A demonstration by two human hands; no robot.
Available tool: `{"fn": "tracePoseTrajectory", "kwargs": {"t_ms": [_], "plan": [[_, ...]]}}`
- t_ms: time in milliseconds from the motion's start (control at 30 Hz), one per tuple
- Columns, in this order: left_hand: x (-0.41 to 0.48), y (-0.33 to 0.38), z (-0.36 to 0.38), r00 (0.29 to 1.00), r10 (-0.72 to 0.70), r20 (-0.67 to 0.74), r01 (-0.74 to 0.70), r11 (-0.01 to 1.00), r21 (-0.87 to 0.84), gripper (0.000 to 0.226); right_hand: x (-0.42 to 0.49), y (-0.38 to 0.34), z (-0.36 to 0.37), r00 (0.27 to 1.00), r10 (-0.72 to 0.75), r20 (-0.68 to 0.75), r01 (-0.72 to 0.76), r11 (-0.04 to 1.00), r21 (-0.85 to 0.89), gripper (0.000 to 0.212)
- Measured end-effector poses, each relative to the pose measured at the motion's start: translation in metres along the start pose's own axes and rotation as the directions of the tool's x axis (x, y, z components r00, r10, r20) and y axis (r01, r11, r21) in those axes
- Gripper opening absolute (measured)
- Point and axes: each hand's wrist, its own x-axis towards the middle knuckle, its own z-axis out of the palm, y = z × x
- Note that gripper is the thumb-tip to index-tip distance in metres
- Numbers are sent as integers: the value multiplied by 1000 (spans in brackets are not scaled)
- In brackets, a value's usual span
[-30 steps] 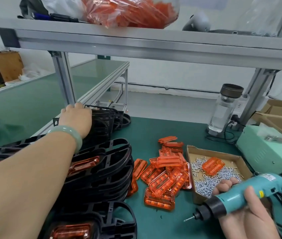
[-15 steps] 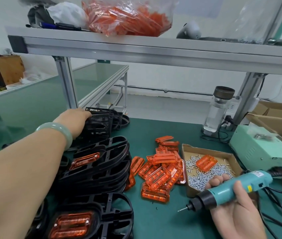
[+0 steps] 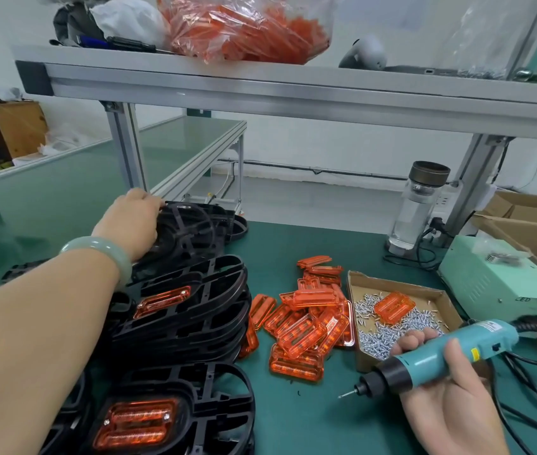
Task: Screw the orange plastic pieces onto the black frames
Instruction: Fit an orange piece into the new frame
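At the far left edge of the worktop (image 3: 342, 244), the left hand (image 3: 132, 218) is closing its fingers over the rim of a bare black frame (image 3: 191, 231) on the far stack. It should be lifted clear without dragging the finished frames (image 3: 188, 310) stacked nearer. Loose orange pieces (image 3: 306, 320) are lying mid-worktop, beside the screw box (image 3: 424, 295). Near the right front edge, the right hand (image 3: 451, 399) is gripping the electric screwdriver (image 3: 437, 356), best kept with its bit aimed away.

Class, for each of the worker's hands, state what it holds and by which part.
The right hand grips the teal electric screwdriver around its body. The left hand grasps the rim of a bare black frame on the far stack.
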Motion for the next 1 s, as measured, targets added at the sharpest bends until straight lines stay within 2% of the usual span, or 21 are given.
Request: {"fn": "tracePoseTrajectory", "kwargs": {"t_ms": [100,167,233,300,367,400,467,500,533,600,700,800,900,1000], "plan": [[3,3,-10,987,-121,-105,112,990,-85,46,0,0,1,1000,-9,-6,10,1000,15,98],[5,9,-23,956,-211,-204,168,963,-209,45,0,-1,1,1000,-9,3,9,1000,26,98],[5,23,-40,914,-264,-308,149,924,-352,36,-1,-2,0,1000,3,27,-3,1000,25,96],[3,43,-58,902,-276,-332,77,860,-504,24,-2,-3,-1,998,7,59,-9,1000,30,92],[-2,67,-73,912,-300,-280,12,703,-711,23,-3,-4,-2,997,-15,74,12,1000,29,87],[-6,80,-79,922,-309,-234,-13,578,-816,25,-4,-4,-1,996,-30,86,28,999,29,80],[-19,106,-86,950,-283,-133,-34,330,-943,30,-6,-3,-2,990,-73,117,67,996,53,53],[-26,119,-88,963,-250,-97,-31,254,-967,30,-6,-4,-4,988,-94,121,86,994,73,38],[-34,130,-88,975,-208,-77,-30,220,-975,30,-5,-6,-6,987,-114,115,104,991,88,29],[-52,149,-85,991,-110,-75,-46,239,-970,29,-4,-11,-7,982,-157,101,147,984,103,22],[-78,166,-77,998,10,-68,-68,336,-939,30,-3,-18,-6,976,-207,75,199,975,103,18],[-102,175,-69,986,161,-40,-105,420,-901,34,-3,-24,-3,982,-182,56,173,975,139,17],[-120,183,-62,934,353,53,-173,580,-796,33,-2,-24,0,986,-164,9,161,974,157,10],[-134,193,-56,840,525,139,-307,670,-676,36,-2,-25,0,989,-146,-30,148,983,108,18]]}}
